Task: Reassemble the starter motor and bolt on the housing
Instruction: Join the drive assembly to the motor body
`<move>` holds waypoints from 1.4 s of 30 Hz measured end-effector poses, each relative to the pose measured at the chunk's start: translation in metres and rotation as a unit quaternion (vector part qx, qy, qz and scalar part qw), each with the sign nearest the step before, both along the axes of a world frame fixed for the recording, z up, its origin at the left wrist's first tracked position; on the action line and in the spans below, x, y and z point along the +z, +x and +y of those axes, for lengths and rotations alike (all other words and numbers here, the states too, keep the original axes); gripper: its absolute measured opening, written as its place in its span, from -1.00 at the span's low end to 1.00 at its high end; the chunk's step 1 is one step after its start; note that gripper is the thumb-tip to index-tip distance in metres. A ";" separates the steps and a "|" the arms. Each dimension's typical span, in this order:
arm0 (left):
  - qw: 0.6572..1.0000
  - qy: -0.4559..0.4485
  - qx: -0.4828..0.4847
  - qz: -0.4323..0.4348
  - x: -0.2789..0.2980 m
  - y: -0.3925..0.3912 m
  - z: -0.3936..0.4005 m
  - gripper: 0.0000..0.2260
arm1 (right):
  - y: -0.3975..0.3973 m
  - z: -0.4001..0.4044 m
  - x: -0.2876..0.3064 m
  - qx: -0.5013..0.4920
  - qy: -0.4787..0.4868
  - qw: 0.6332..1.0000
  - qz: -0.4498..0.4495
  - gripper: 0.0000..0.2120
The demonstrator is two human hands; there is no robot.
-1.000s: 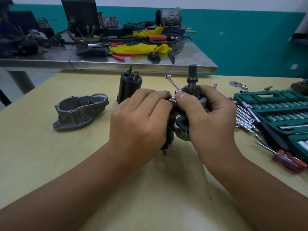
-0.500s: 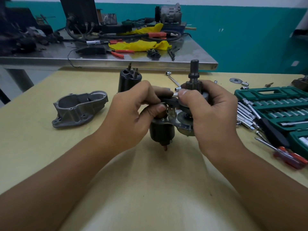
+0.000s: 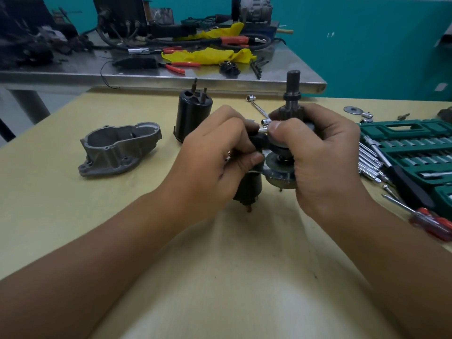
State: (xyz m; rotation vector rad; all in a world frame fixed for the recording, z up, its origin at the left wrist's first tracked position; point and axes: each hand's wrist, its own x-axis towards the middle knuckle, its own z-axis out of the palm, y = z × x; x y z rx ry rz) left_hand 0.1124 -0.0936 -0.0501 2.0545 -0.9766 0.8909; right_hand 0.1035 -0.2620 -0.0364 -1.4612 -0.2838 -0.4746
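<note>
I saw a green socket set [image 3: 413,148] at right, a red-handled screwdriver [image 3: 430,222] beside it, yellow rags [image 3: 208,56] on the steel bench [image 3: 171,78].

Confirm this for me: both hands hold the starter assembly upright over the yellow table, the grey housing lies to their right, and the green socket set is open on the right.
Not quite. The head view shows the grey housing lying to the left of the hands, not the right. The rest stands: the left hand and right hand hold the starter assembly upright over the yellow table, and the green socket set is open on the right.
</note>
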 end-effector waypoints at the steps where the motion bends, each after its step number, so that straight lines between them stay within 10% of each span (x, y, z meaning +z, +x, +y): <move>1: 1.000 0.002 0.002 -0.003 -0.001 -0.001 -0.001 -0.87 | 0.001 -0.001 0.000 -0.003 0.002 1.000 0.000 -0.94; 18: 0.996 0.042 0.033 -0.069 -0.007 -0.004 0.009 -0.87 | -0.010 0.002 0.005 -0.010 -0.068 0.998 -0.004 -0.88; 22: 0.993 -0.096 -0.027 0.059 -0.012 -0.009 0.011 -0.95 | -0.016 0.006 0.004 -0.019 -0.084 0.996 0.019 -0.79; 26: 0.925 -0.330 0.008 0.187 -0.006 0.000 0.022 -0.80 | -0.013 0.007 0.002 -0.021 -0.050 0.998 0.020 -0.84; 30: 0.788 -0.417 -0.046 0.450 -0.003 0.004 0.030 -0.78 | -0.003 -0.003 -0.003 -0.005 0.001 0.998 0.058 -0.93; 33: 0.745 -0.371 -0.122 0.540 0.000 0.005 0.029 -0.71 | 0.005 -0.007 -0.005 0.012 0.050 0.994 0.101 -0.92; 37: 0.816 -0.208 -0.133 0.523 0.005 0.002 0.025 -0.79 | 0.010 -0.010 -0.005 0.055 0.072 0.989 0.117 -0.92; 42: 0.810 -0.135 -0.181 0.541 0.013 0.001 0.029 -0.79 | 0.011 -0.012 -0.006 0.117 0.066 0.983 0.123 -0.88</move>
